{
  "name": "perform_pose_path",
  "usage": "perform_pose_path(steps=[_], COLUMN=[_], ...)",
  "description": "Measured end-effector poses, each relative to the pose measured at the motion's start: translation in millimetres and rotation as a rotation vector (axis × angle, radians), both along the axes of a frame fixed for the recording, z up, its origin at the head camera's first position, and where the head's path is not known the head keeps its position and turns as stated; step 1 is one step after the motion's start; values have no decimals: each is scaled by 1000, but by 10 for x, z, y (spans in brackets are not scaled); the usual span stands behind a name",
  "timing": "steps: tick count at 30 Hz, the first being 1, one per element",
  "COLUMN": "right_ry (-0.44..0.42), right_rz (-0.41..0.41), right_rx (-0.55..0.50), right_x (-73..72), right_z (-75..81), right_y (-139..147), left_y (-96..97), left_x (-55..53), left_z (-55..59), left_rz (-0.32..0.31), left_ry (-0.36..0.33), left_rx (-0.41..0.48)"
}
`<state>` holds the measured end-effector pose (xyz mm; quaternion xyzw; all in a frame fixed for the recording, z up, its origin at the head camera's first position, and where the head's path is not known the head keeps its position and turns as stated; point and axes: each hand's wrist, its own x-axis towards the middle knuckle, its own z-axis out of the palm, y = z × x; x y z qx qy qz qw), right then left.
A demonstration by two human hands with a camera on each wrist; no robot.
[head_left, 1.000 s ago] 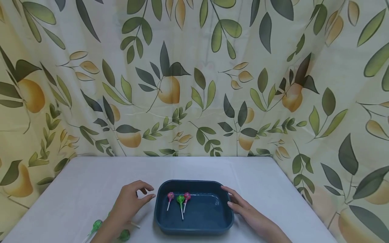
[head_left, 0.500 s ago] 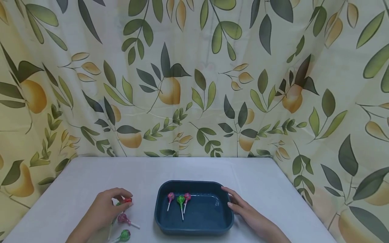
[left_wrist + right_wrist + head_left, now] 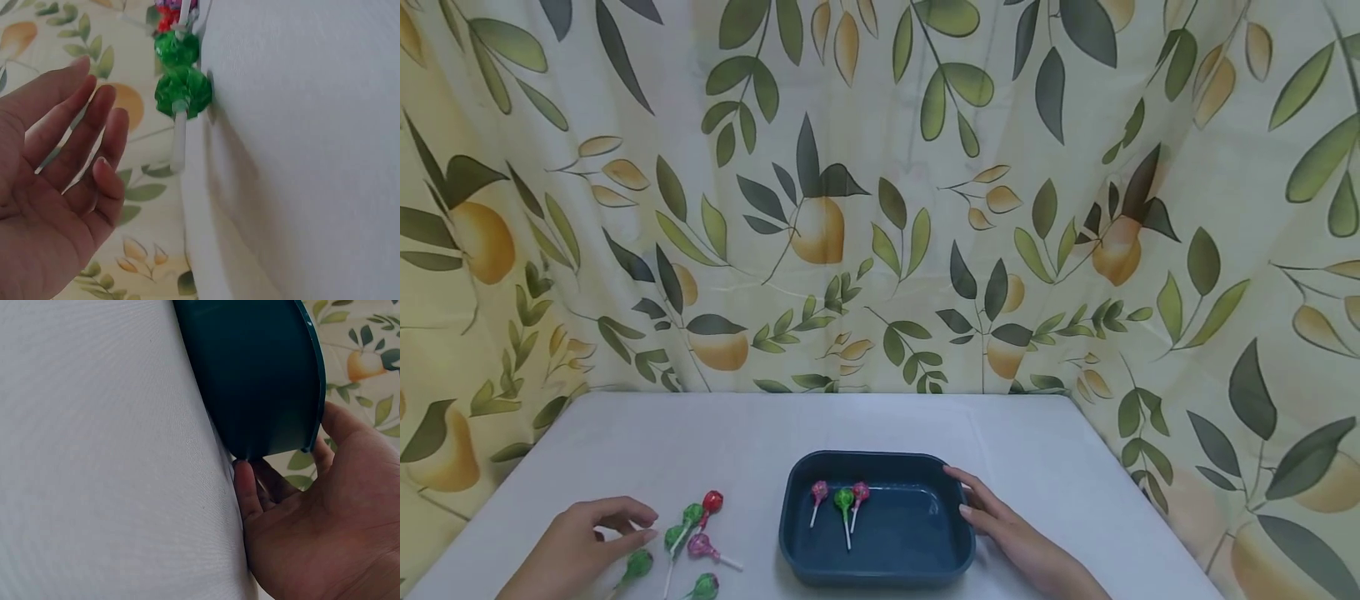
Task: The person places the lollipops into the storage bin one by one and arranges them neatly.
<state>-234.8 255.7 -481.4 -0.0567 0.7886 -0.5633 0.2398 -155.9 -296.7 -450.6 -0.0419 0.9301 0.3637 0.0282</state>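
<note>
My left hand (image 3: 580, 537) hovers at the left of the table with fingers loosely curved and nothing between them. Just right of its fingertips lies a green lollipop (image 3: 639, 564); the left wrist view shows a green lollipop (image 3: 182, 92) beside the empty hand. More lollipops lie close by: a red one (image 3: 712, 502), a pink one (image 3: 702, 546) and several green ones. My right hand (image 3: 1018, 533) rests its fingers against the right side of a dark blue tray (image 3: 876, 577). In the right wrist view its fingers (image 3: 248, 487) touch the tray's outer wall.
Inside the tray lie two pink lollipops (image 3: 819, 491) and a green lollipop (image 3: 844, 501) between them. A white cloth covers the table (image 3: 1022, 433). Behind it hangs a curtain (image 3: 880, 317) with a fruit and leaf print.
My left hand has moved left and toward me, away from the tray. A red lollipop that was at its fingertips half a second ago now lies on the table. My right hand stays at the tray.
</note>
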Motion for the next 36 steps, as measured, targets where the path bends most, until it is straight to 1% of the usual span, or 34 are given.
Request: perform_pose_path(steps=[3,7,11,13,16,17,19,22,26,29,32,36], right_ry=[9,6,-5,-11,-13,-13,-12,-14,-17,-12,-3,4], right_rz=[4,5,5,2,-3,-2,0,2,5,12,20,26], right_rx=[10,9,6,6,10,10,13,17,15,14,14,11], right_x=[10,11,7,5,1,-1,-8,-14,-16,-12,-10,-10], right_z=[7,2,-18,-22,-14,-9,2,9,7,8,11,7], right_y=[-13,-13,-6,-5,-8,-10,-14,-16,-11,-9,-12,-17], left_y=[-108,-189,-230,-254,-288,-304,-322,-344,-345,-339,-322,-268], left_x=[22,43,60,68,76,78,79,73,57,52,55,64], left_z=[-47,-116,-172,-192,-213,-221,-235,-267,-298,-313,-329,-331], left_rz=[-10,-35,-18,-28,-59,-82,-100,-133,-147,-150,-143,-81], left_ry=[-50,-102,-164,-185,-211,-214,-230,-225,-207,-199,-206,-231], left_rx=[12,56,109,130,161,171,192,213,221,217,215,185])
